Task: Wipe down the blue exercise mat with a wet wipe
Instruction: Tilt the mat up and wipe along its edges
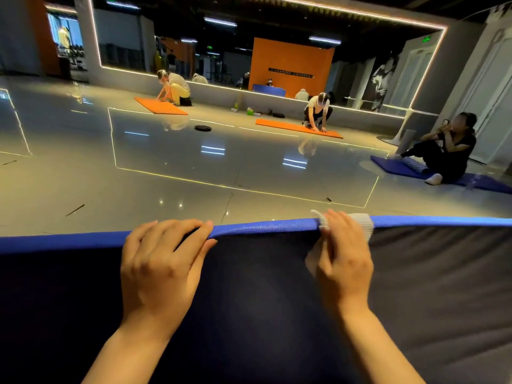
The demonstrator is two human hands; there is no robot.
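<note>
In the head view, the blue exercise mat is standing on edge, its top rim running left to right under both hands. The left hand is curling over the rim, steadying it. Just to its right, the right hand is pressing a wet wipe over the rim, probably pinching it. Beyond the hands, orange mats are lying well apart; nothing is blocking the rim.

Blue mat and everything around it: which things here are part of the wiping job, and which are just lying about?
Part of the job:
blue mat
wet wipe
left hand
right hand

Just lying about:
orange mats
weight plate
other blue mat
green bottle
</note>
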